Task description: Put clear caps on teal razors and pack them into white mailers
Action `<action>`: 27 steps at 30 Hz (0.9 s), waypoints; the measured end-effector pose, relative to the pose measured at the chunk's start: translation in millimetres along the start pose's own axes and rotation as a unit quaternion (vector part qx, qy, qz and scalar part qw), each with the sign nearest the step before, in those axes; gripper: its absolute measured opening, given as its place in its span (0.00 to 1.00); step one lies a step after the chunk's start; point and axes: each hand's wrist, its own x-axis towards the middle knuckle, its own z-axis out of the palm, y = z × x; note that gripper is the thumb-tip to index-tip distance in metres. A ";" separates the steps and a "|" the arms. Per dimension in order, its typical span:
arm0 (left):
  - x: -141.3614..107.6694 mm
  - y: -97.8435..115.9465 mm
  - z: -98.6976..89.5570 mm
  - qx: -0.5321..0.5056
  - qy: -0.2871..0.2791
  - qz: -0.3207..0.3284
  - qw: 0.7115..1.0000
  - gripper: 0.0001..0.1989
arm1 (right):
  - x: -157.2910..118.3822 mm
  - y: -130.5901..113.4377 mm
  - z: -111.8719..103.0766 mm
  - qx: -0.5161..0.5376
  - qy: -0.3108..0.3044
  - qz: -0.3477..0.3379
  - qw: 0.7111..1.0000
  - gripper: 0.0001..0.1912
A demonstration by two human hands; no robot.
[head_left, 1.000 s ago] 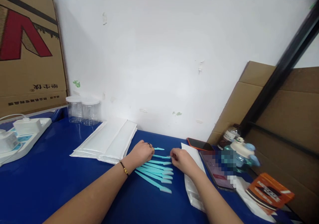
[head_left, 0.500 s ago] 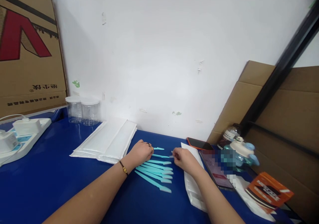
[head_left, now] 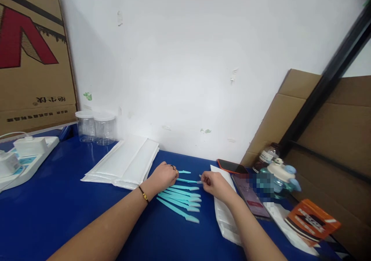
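My left hand (head_left: 164, 176) is closed, with the turquoise end of an eyebrow razor (head_left: 184, 172) poking out past its fingers to the right. Across from it, my right hand (head_left: 213, 184) pinches a small translucent blade cap (head_left: 200, 176), partly hidden by the fingertips. Between the hands, another eyebrow razor (head_left: 188, 181) lies with its tip near my right fingers. Several more turquoise eyebrow razors (head_left: 178, 210) are fanned out below on the blue table (head_left: 139, 230), their pale tips pointing right. My right forearm passes over a white packet (head_left: 226, 218).
White padded mailers (head_left: 124, 162) are stacked left of my hands, before two clear jars (head_left: 104, 129). A power strip (head_left: 43, 156) sits far left. To the right are phones (head_left: 252, 199), a teal bottle (head_left: 279, 179) and an orange box (head_left: 311, 222). A wall stands behind.
The view has shifted very slightly. Both hands hold nearly the same positions, and the fanned razors lie as before.
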 end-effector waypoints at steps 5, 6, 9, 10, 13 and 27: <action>-0.4 0.5 3.8 -0.014 0.021 0.016 1.000 0.10 | 0.7 -6.1 6.7 0.048 -0.012 -0.009 0.999 0.08; -0.9 0.7 4.1 -0.015 0.026 0.020 0.999 0.10 | 0.7 -7.6 8.2 0.063 -0.016 -0.010 0.998 0.08; -2.9 2.1 1.2 -0.015 0.032 0.031 0.999 0.11 | 0.3 -11.5 12.0 0.094 -0.031 -0.005 0.995 0.08; -3.8 2.8 -0.8 -0.017 0.030 0.033 0.999 0.11 | 0.0 -12.5 12.7 0.098 -0.035 -0.001 0.995 0.08; -6.9 4.1 -6.2 -0.039 0.007 0.031 0.999 0.10 | -0.6 -12.0 10.5 0.105 -0.049 0.002 0.993 0.07; -0.4 -12.7 20.1 -0.123 0.009 -0.092 0.988 0.08 | 7.1 17.3 8.4 -0.115 -0.003 0.049 0.992 0.07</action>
